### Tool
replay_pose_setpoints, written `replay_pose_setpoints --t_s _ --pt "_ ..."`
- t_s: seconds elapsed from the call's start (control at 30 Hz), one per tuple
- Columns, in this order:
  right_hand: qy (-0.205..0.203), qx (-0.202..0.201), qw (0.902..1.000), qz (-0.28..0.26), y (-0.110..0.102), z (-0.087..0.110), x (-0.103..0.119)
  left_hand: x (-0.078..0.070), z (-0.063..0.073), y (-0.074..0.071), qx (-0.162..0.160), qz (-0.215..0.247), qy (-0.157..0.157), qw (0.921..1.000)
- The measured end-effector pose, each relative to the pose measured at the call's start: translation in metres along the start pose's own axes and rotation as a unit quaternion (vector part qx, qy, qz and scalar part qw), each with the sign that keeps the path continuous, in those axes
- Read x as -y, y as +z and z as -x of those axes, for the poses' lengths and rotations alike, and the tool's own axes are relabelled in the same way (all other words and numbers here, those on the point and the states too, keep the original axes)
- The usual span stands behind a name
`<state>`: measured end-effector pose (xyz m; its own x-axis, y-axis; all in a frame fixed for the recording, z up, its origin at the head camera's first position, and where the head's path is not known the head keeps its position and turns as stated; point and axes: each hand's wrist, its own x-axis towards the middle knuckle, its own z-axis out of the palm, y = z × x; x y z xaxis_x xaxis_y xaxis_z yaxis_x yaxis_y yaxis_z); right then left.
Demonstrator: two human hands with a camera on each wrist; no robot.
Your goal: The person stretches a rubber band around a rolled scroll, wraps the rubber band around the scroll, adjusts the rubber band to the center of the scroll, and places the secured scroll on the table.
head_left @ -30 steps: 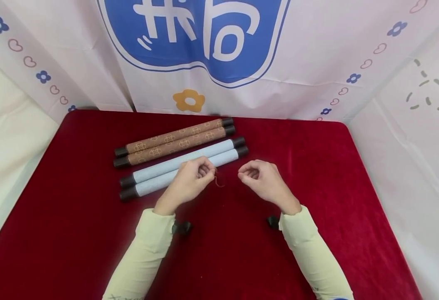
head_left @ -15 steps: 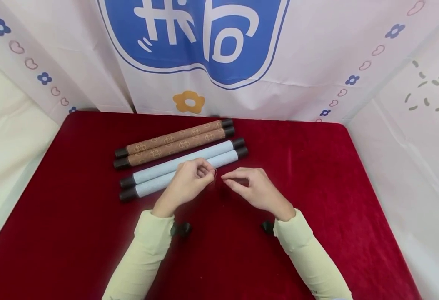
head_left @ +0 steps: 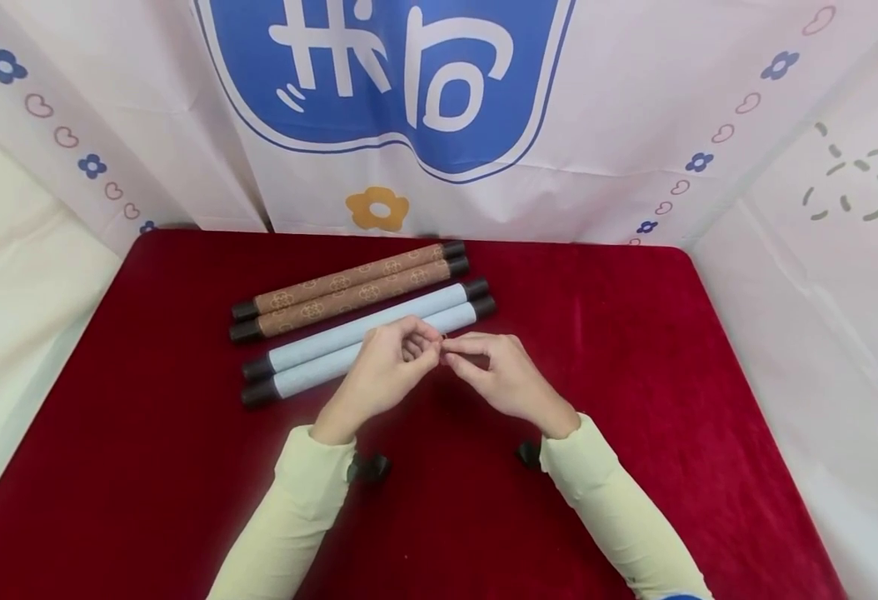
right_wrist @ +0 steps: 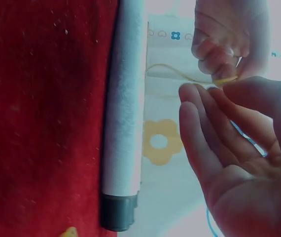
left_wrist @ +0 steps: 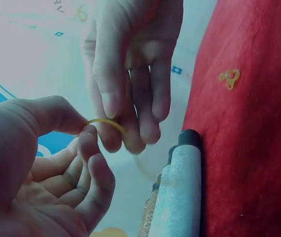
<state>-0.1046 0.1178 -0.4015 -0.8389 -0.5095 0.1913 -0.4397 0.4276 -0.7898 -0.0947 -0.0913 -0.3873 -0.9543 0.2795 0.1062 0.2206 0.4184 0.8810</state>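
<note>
Over the table, near the pale blue scrolls [head_left: 319, 372], my two hands meet at the fingertips. My left hand [head_left: 390, 367] pinches a thin yellow rubber band [left_wrist: 103, 120] between thumb and index finger. From the other side, the thumb and index tips of my right hand [head_left: 510, 375] come together on the same band. Part of the band trails off in a loose curve in the right wrist view. Its remaining fingers spread fairly straight there, while the left hand's other fingers curl inward.
Two brown patterned scrolls [head_left: 352, 297] with dark ends lie behind the blue pair on the red cloth-covered table [head_left: 619, 350]. Another yellow rubber band [left_wrist: 230, 78] rests crumpled on the cloth in the left wrist view. A white printed curtain [head_left: 604, 200] hangs behind.
My right hand has moved left to meet the left hand and has taken hold of the rubber band. The left hand has shifted slightly right. The scrolls lie as before.
</note>
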Motion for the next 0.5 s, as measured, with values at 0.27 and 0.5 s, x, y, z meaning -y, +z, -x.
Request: replay_pose_setpoints --t_s 0.27,0.5 --pt "0.064 -0.008 0.9819 -0.178 0.005 -0.001 -0.008 -0.004 0.009 0.006 0.015 0.037 0.017 0.999" --pt "0.115 -0.044 0.9407 -0.316 0.009 -0.003 -0.003 -0.008 0.014 0.014 0.032 0.008 0.048 0.9983"
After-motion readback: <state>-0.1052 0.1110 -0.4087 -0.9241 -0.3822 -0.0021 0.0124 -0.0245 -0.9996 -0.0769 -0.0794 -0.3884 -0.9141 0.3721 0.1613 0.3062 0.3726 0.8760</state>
